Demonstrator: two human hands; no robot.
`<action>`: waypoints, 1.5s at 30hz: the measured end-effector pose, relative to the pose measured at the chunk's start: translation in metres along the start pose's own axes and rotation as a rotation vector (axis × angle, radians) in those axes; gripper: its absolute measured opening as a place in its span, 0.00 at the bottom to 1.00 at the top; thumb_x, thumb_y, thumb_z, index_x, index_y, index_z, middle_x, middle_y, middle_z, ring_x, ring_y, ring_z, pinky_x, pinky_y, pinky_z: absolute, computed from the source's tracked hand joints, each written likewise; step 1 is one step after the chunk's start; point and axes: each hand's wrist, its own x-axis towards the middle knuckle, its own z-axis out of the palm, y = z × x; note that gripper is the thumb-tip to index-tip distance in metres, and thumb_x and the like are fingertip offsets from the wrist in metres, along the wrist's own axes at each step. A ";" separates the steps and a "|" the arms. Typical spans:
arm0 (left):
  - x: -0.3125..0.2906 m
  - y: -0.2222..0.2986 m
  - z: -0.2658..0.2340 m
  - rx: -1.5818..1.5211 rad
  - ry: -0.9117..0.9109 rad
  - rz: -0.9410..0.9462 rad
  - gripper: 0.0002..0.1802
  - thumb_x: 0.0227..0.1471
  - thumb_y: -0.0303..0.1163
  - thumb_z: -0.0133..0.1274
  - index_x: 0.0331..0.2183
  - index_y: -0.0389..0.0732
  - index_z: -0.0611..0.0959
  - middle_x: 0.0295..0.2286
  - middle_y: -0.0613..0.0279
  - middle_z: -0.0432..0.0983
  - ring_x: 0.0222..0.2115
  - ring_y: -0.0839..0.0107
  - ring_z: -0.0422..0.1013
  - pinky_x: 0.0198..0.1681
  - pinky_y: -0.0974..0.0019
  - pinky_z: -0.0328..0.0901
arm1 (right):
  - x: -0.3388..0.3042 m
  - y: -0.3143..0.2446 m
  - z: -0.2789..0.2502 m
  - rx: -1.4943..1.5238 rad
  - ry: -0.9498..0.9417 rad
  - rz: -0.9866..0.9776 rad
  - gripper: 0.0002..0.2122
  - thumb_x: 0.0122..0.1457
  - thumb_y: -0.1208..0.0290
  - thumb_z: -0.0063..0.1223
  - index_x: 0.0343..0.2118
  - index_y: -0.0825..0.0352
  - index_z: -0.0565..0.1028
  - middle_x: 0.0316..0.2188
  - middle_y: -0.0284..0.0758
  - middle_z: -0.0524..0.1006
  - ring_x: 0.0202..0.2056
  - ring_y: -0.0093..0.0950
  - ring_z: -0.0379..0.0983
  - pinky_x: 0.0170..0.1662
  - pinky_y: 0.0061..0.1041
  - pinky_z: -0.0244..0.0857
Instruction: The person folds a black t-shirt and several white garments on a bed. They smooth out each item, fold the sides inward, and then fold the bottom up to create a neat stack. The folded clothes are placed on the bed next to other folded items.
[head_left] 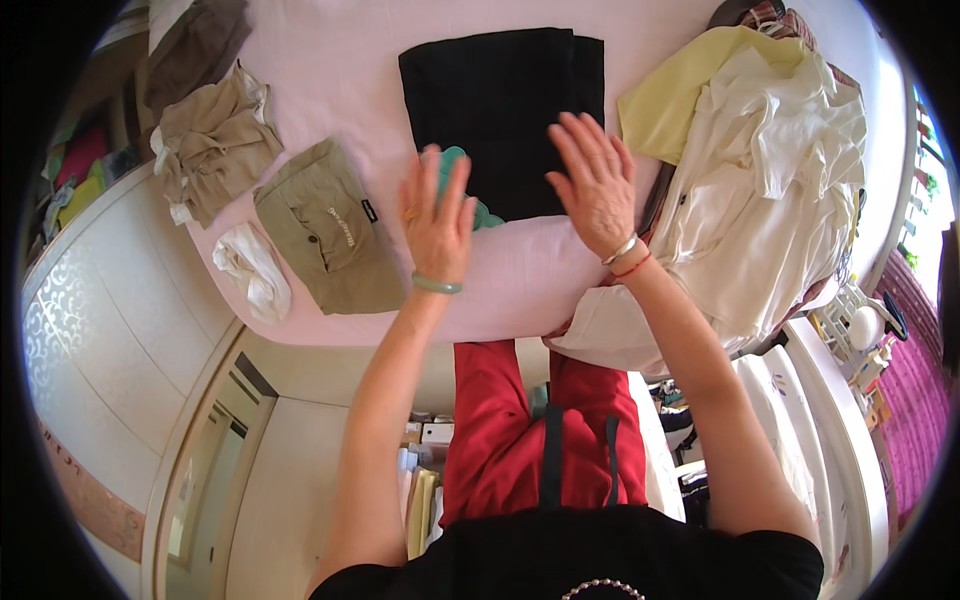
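A black folded garment [490, 95] lies flat on the pink bed sheet [330, 70], straight ahead of me. My left hand [438, 215] is at its near left corner, fingers stretched out, holding nothing. Partly behind that hand is a teal piece with a scalloped edge [484, 216]; I cannot tell what kind of thing it is. My right hand [597, 190] is over the garment's right edge, fingers extended and nothing in them. Whether either palm touches the cloth cannot be told. Left of my left hand lies a folded khaki garment [330, 235] with a pocket and button.
A crumpled beige garment [220, 145], a dark brown one [195, 55] and a white cloth [252, 270] lie at the left. To the right, white clothes [755, 200] and a yellow garment [675, 100] form a pile. Cream cloth [610, 325] hangs over the near edge.
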 end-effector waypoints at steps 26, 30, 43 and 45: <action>-0.014 -0.044 -0.005 0.216 -0.382 0.315 0.42 0.41 0.36 0.63 0.60 0.57 0.69 0.65 0.58 0.53 0.65 0.60 0.52 0.65 0.44 0.45 | -0.035 0.057 0.001 -0.112 -0.415 -0.356 0.39 0.48 0.61 0.64 0.65 0.54 0.59 0.69 0.29 0.52 0.70 0.26 0.44 0.70 0.44 0.37; -0.001 -0.049 -0.008 0.127 -0.380 0.296 0.41 0.40 0.31 0.62 0.59 0.57 0.71 0.62 0.63 0.60 0.64 0.65 0.55 0.65 0.46 0.47 | -0.030 0.056 -0.001 -0.039 -0.378 -0.357 0.34 0.47 0.71 0.63 0.61 0.57 0.65 0.66 0.29 0.59 0.68 0.27 0.51 0.69 0.43 0.43; 0.044 -0.036 -0.047 -0.999 -0.227 -0.599 0.18 0.58 0.33 0.56 0.50 0.42 0.77 0.35 0.70 0.76 0.36 0.82 0.68 0.45 0.75 0.62 | 0.015 0.037 -0.030 0.708 0.057 0.345 0.11 0.62 0.68 0.57 0.41 0.70 0.76 0.26 0.41 0.78 0.25 0.33 0.73 0.30 0.25 0.65; 0.064 -0.045 -0.030 -1.061 -0.038 -0.578 0.21 0.60 0.36 0.56 0.52 0.40 0.74 0.32 0.72 0.74 0.33 0.86 0.66 0.37 0.80 0.61 | 0.046 0.034 -0.021 0.621 0.066 0.455 0.11 0.62 0.66 0.56 0.40 0.69 0.77 0.24 0.42 0.76 0.23 0.33 0.71 0.29 0.27 0.64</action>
